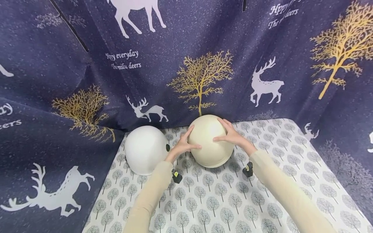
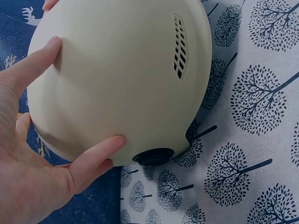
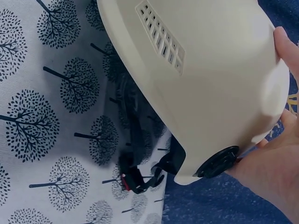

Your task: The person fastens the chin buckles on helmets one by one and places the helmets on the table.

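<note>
A cream helmet (image 1: 209, 153) is held from both sides near the back of the table. My left hand (image 1: 183, 146) grips its left side, thumb and fingers spread over the shell. On the opposite side my right hand (image 1: 231, 135) holds it the same way. The left wrist view shows a slotted vent (image 2: 180, 46) and a black round fitting (image 2: 153, 156) near the left fingers. In the right wrist view another black disc (image 3: 217, 162) sits beside the right hand, and a dark chin strap with a buckle (image 3: 131, 175) hangs below the rim. The helmet's inside is hidden.
To the left of the cream helmet stands a white helmet (image 1: 145, 150), dome up. A cloth printed with trees (image 1: 215, 207) covers the table. Behind and at the sides hangs a dark blue curtain (image 1: 180, 81) with deer and gold trees, close to the table's back edge.
</note>
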Demonstrator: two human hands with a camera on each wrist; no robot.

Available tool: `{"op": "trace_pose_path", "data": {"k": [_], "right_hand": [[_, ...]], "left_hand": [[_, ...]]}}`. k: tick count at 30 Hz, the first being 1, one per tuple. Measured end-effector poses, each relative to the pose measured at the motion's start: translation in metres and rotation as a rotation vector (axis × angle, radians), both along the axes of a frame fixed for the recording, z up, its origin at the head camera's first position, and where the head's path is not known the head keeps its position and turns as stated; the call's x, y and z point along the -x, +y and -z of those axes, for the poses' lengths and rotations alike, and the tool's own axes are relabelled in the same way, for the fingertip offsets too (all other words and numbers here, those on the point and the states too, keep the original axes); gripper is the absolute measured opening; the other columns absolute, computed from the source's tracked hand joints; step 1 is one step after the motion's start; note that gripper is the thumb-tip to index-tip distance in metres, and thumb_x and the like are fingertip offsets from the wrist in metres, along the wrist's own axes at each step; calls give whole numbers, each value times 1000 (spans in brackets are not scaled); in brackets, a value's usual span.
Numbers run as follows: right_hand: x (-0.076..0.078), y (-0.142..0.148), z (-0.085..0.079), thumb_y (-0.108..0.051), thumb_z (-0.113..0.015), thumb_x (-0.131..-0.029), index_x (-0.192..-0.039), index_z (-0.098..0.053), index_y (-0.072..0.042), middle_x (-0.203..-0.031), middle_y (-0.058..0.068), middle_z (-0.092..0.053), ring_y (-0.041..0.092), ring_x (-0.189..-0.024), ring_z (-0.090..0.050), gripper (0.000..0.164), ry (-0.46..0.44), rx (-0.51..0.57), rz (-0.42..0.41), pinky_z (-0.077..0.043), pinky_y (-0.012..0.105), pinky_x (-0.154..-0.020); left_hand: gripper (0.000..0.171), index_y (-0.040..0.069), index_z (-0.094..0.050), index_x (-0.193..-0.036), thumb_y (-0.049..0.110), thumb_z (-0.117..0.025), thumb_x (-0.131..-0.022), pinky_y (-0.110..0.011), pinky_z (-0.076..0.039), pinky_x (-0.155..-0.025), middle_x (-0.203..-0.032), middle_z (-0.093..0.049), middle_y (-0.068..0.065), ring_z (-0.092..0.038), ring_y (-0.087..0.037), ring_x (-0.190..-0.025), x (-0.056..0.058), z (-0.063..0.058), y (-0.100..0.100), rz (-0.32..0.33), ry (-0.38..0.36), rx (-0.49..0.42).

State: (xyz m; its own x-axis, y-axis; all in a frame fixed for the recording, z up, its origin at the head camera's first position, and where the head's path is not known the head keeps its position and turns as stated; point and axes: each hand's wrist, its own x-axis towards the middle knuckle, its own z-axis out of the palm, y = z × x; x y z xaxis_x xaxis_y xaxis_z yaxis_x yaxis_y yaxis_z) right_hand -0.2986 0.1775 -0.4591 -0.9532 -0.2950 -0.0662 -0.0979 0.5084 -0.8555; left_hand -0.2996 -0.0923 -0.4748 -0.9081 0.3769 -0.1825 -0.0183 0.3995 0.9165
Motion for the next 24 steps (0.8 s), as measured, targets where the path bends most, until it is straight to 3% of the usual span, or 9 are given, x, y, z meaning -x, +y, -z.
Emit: {"op": "trace_pose_path", "data": {"k": [4,8,12,15,18,24], "right_hand": [[-2,1,2,-35,-78,-79,-158,-5,-32,-163,18,10,50,-149,-1,107,-6,14,9,-12,75,-111],[-4,3,3,-36,-78,-80,-158,-4,-32,-162,19,10,51,-148,-1,107,-13,2,14,-13,76,-110],[-5,3,2,-33,-76,-82,-158,-3,-29,-162,22,11,51,-148,1,105,-37,27,16,-12,76,-110],[-3,6,2,-31,-73,-85,-159,-4,-27,-162,21,13,48,-149,5,101,-55,63,9,-9,74,-113],[0,9,5,-31,-73,-85,-159,-6,-24,-162,22,11,49,-149,3,100,-58,71,15,-10,73,-113],[2,15,28,-30,-76,-83,-159,-7,-23,-161,21,1,51,-146,-8,103,-47,63,57,-14,72,-113]], "left_hand": [[105,53,-17,-150,28,-85,-74,-58,-53,-87,-161,8,-22,-41,-46,-131,-1,1,2,-6,6,13],[105,52,-18,-151,27,-85,-74,-55,-53,-91,-161,6,-23,-35,-48,-136,-3,1,6,-3,28,41],[105,50,-21,-151,27,-87,-72,-60,-39,-107,-158,-9,-22,-26,-44,-142,-5,4,11,-1,84,93],[107,49,-22,-151,28,-88,-69,-64,-28,-113,-152,-17,-22,-27,-41,-140,-5,5,17,3,127,146],[109,47,-22,-152,31,-89,-67,-66,-31,-110,-148,-20,-23,-30,-41,-135,-4,5,24,27,182,209],[110,45,-20,-153,37,-88,-67,-62,-41,-99,-145,-20,-23,-30,-42,-127,-7,8,35,73,248,319]]}}
